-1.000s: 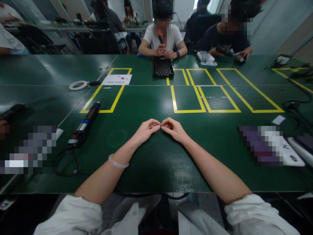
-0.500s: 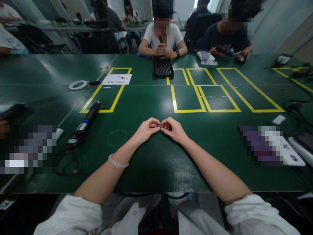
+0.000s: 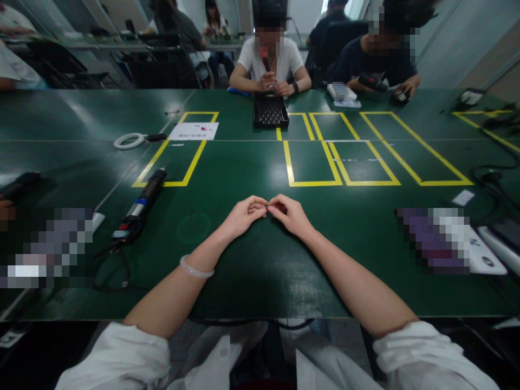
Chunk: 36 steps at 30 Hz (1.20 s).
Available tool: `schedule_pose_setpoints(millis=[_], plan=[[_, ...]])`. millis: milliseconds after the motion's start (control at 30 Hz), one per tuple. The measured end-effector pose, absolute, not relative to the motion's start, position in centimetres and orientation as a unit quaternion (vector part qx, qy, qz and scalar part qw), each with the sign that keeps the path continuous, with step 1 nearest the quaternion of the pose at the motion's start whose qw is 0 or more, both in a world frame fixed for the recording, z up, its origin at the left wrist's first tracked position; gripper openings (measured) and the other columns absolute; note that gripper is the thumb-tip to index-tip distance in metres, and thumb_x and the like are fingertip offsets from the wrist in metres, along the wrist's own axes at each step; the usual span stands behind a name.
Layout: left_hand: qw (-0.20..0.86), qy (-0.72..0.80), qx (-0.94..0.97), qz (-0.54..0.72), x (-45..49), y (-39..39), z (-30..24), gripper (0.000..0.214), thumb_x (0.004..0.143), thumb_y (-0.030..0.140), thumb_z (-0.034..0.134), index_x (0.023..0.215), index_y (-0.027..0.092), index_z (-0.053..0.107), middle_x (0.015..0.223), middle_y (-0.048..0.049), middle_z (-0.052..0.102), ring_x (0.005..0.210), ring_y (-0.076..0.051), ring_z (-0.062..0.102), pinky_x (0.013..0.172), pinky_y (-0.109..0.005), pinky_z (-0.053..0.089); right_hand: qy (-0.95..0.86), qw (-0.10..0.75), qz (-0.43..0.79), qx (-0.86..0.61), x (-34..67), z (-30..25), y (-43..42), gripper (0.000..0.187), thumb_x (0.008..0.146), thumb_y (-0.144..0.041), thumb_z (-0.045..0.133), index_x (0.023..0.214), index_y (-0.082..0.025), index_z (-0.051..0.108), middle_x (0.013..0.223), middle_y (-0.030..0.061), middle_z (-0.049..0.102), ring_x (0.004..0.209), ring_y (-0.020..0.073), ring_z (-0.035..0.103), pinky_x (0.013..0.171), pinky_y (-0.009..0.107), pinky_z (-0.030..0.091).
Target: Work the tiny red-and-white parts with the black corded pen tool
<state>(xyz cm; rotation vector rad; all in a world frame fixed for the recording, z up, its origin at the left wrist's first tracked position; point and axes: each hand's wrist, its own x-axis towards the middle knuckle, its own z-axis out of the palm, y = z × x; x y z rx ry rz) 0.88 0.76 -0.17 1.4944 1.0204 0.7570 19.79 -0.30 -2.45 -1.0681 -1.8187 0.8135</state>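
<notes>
Over the green table, my left hand and my right hand meet at the fingertips, just in front of me. Both are closed in a pinch, thumbs against the bent fingers. Only a tiny dark speck shows where the tips come together; the fingers hide the rest, so its kind cannot be made out. A pale bangle circles my left wrist. An electric screwdriver with a cable lies on the table to the left of my left hand.
Yellow tape outlines mark the table beyond my hands. Across it, a person in white works over a black tray; another person sits beside them. A printed sheet and white coiled cable lie left; a pixelated item lies right.
The small orange-red and dark piece that showed between my fingertips is now almost wholly covered by them. My hands stay in the same place.
</notes>
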Motion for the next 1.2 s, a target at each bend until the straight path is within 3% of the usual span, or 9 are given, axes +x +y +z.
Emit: schedule_pose_setpoints(millis=[267,600,900,1033,1200], plan=[[0.567,0.429,0.631,0.311,1.1,0.7,0.0,0.032,0.085,0.043,0.060,0.096,0.013,0.060,0.087,-0.0058,0.067,0.079,-0.016,0.064,0.081,-0.034,0.052,-0.654,0.435,0.439,-0.437,19.9,-3.0,0.1,0.028,0.089,-0.043,0.057,0.081,-0.017,0.062,0.066,-0.0003,0.062,0.061,0.0117,0.057,0.060,0.024,0.043],[0.533,0.436,0.655,0.312,0.8,0.8,0.3,0.028,0.080,0.035,0.066,0.097,0.014,0.059,0.091,-0.0044,0.065,0.086,-0.015,0.062,0.084,-0.032,0.048,-0.643,0.437,0.478,-0.409,19.8,-3.3,0.3,0.026,0.085,-0.043,0.064,0.090,-0.018,0.060,0.075,0.0002,0.064,0.064,0.0112,0.057,0.063,0.025,0.045],[0.513,0.439,0.673,0.302,0.7,0.9,0.3,0.025,0.081,0.034,0.063,0.095,0.014,0.059,0.090,-0.0043,0.064,0.082,-0.015,0.061,0.080,-0.031,0.048,-0.660,0.426,0.475,-0.397,19.9,-2.7,0.2,0.020,0.082,-0.034,0.065,0.091,-0.017,0.059,0.077,-0.0018,0.058,0.061,0.0087,0.048,0.060,0.023,0.039],[0.493,0.446,0.685,0.297,0.3,1.0,0.6,0.031,0.082,0.039,0.062,0.100,0.015,0.059,0.098,-0.0075,0.066,0.091,-0.018,0.063,0.087,-0.035,0.049,-0.666,0.419,0.475,-0.395,20.0,-2.6,0.3,0.017,0.082,-0.032,0.064,0.090,-0.017,0.059,0.075,-0.0025,0.055,0.059,0.0085,0.045,0.057,0.023,0.037],[0.471,0.462,0.698,0.279,-1.5,0.8,2.6,0.046,0.087,0.045,0.057,0.121,0.016,0.056,0.120,-0.0125,0.064,0.111,-0.023,0.061,0.100,-0.040,0.045,-0.665,0.420,0.482,-0.387,20.1,-3.0,0.5,0.018,0.083,-0.032,0.063,0.091,-0.018,0.058,0.073,-0.0030,0.055,0.058,0.0087,0.044,0.056,0.023,0.035]])
